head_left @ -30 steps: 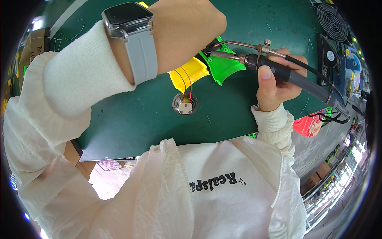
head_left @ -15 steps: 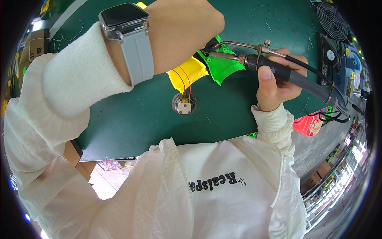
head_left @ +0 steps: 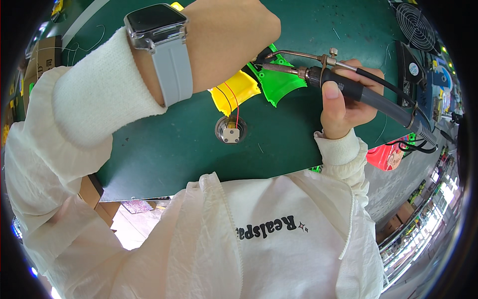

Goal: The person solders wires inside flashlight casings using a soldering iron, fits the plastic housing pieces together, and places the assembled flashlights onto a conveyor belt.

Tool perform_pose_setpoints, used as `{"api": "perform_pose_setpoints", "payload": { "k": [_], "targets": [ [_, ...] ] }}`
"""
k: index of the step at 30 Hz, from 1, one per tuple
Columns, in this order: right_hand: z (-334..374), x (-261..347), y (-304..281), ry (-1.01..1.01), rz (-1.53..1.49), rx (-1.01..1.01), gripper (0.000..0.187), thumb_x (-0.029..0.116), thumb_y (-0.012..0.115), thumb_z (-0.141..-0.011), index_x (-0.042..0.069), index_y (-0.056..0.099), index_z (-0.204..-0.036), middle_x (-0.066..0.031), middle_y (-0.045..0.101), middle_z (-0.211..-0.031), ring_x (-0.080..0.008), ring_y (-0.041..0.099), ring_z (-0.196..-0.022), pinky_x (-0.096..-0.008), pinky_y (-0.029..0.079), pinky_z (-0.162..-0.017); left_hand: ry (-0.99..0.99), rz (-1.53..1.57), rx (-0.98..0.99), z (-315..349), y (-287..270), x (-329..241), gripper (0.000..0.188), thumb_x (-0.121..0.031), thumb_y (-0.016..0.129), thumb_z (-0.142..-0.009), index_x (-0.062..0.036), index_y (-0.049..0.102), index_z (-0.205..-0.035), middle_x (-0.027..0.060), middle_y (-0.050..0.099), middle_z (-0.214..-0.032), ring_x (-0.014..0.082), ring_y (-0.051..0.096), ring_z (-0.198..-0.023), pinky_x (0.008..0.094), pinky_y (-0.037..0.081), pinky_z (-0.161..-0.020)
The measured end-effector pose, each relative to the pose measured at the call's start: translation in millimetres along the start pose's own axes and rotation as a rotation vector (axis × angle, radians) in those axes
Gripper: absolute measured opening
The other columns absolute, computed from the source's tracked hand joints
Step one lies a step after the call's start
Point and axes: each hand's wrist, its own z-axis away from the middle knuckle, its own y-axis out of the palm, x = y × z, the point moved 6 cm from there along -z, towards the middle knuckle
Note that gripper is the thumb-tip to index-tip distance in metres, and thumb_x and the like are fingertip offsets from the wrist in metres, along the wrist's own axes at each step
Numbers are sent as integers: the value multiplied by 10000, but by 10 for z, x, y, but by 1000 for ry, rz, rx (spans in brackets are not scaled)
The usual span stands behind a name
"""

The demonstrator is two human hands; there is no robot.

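My right hand (head_left: 348, 102) is wrapped round the dark handle of a soldering iron (head_left: 358, 89). A thin metal feed tube (head_left: 294, 54) is clamped along the iron. Its tip points left, at a dark spot by the upper edge of a green plastic shell (head_left: 281, 84). Above that spot is my left hand (head_left: 234, 35), bent away so that its fingers are hidden. A yellow plastic shell (head_left: 236, 91) lies beside the green one. Red and black wires run over the yellow shell to a small part with a pale square face (head_left: 231, 135), set in a round metal ring.
The green work mat (head_left: 164, 159) covers the table. A round fan grille (head_left: 416, 25) stands at the far right, with a black box (head_left: 411, 70) nearer. Cardboard (head_left: 42, 62) is at the left. A red item (head_left: 386, 157) and black cables sit past the right edge.
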Motion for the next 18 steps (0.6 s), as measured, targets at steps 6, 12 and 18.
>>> {"api": "perform_pose_setpoints", "payload": {
  "k": [6, 12, 18],
  "targets": [
    [1, -5, -4, 28, -64, 6, 382, 128, 797, -727, -39, 542, -957, -107, 573, -872, -32, 447, -540, -157, 353, -445, -2, 11, -7, 3, 4, -5, 77, -103, 631, -767, -49, 670, -726, 105, 648, -812, 263, 645, -855, 362, 448, -759],
    [-1, 1, -1, 15, -18, -1, 370, 119, 786, -733, -28, 532, -958, -97, 576, -839, -28, 435, -528, -156, 341, -440, 5, 26, 18, -3, 3, 3, 77, -99, 630, -765, -46, 668, -725, 109, 647, -812, 267, 644, -855, 363, 448, -761],
    [-2, 3, -3, 19, -81, -1, 383, 129, 795, -726, -32, 539, -962, -106, 579, -865, -33, 459, -540, -157, 363, -445, 1, 15, -5, 13, -13, -3, 82, -100, 629, -772, -44, 668, -726, 110, 650, -818, 266, 643, -860, 360, 447, -763]
  ]
}}
